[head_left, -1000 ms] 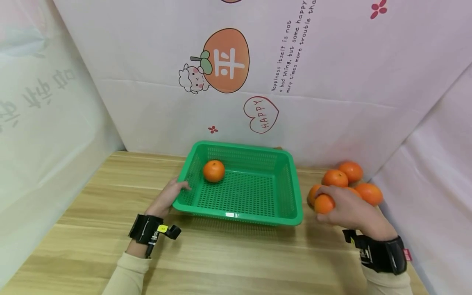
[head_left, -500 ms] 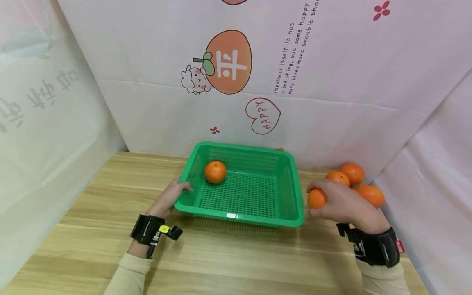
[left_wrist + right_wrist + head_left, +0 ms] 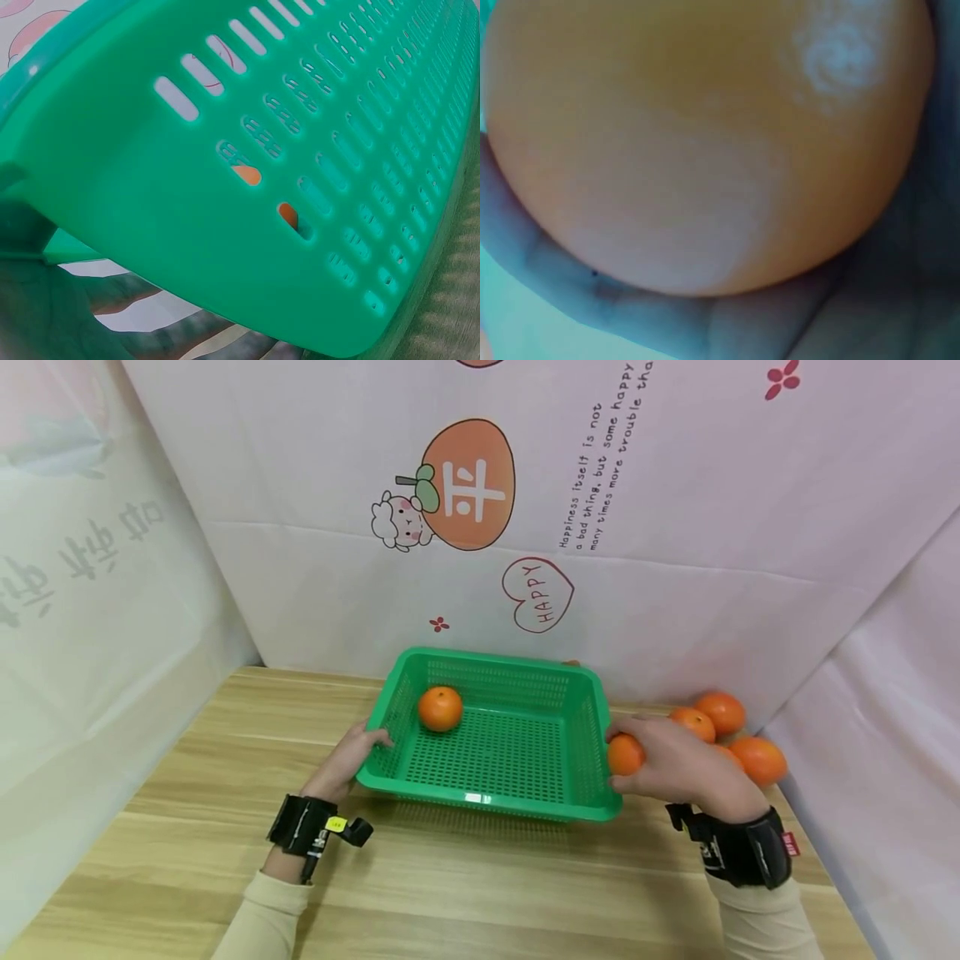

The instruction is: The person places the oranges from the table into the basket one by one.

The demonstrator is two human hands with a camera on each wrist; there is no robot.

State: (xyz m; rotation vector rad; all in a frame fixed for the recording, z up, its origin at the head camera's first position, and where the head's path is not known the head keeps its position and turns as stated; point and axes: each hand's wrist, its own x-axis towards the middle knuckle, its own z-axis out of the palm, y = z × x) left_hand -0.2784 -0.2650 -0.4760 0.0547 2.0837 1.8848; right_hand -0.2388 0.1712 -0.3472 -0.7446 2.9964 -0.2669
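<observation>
A green perforated plastic basket (image 3: 495, 810) stands on the wooden table, with one orange (image 3: 440, 708) inside at its back left. My left hand (image 3: 351, 760) grips the basket's left rim, thumb over the edge; in the left wrist view its fingers (image 3: 180, 334) lie along the outside of the basket wall (image 3: 187, 225). Right at the basket's right rim, my right hand (image 3: 675, 764) holds another orange (image 3: 625, 754), fingers curled round it. That orange (image 3: 705, 150) fills most of the right wrist view, with the fingers (image 3: 652, 307) wrapped under it.
Several more oranges (image 3: 759, 761) lie grouped at the table's back right corner, partly hidden behind my right hand. White printed sheets (image 3: 675, 527) enclose the table at the back and both sides. Bare wooden tabletop (image 3: 480, 885) shows in front of the basket.
My right hand has carried its orange leftward from the group of oranges to the basket's right rim. The left hand keeps its hold, and the basket has hardly moved.
</observation>
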